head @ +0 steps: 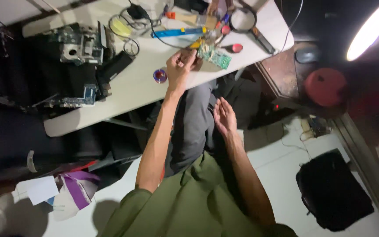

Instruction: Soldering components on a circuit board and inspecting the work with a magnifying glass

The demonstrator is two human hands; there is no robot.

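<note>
My left hand reaches to the near edge of a white table. Its curled fingers pinch the left edge of a green circuit board that lies flat on the table. A small round tin sits just left of that wrist. My right hand hovers over my lap with its fingers apart and nothing in it, below the table edge and apart from the board.
A magnifying glass, a blue tool, a red cap and cables lie behind the board. Dismantled electronics fill the table's left. On the floor are a black bag, a red stool and papers. A lamp glares top right.
</note>
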